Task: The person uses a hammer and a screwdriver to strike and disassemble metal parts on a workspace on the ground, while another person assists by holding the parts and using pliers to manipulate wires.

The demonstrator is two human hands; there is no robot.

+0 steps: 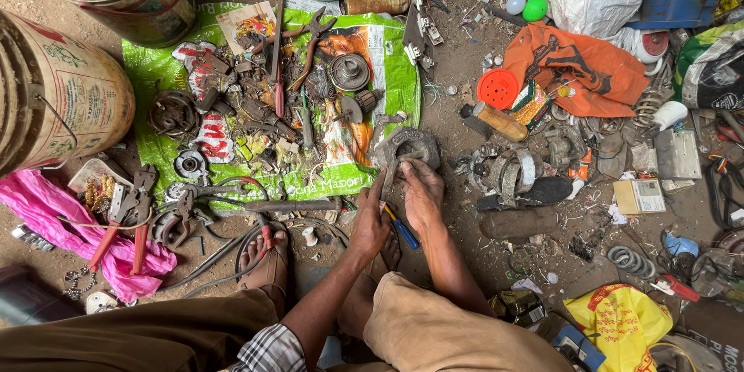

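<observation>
1. Left hand (370, 225): closed round a screwdriver (397, 219) with blue-and-yellow handle, shaft angled up toward the casting.
2. Right hand (422, 194): fingers pressed down on the near rim of a grey metal housing (408, 147), steadying it.
3. Housing: lies on dirt floor at the edge of a green printed sack (147, 70); appears heavy, rigid, grimy; best gripped by its outer rim.
4. Surrounds: pliers (308, 43), rusty parts, orange cloth (589, 70).
</observation>
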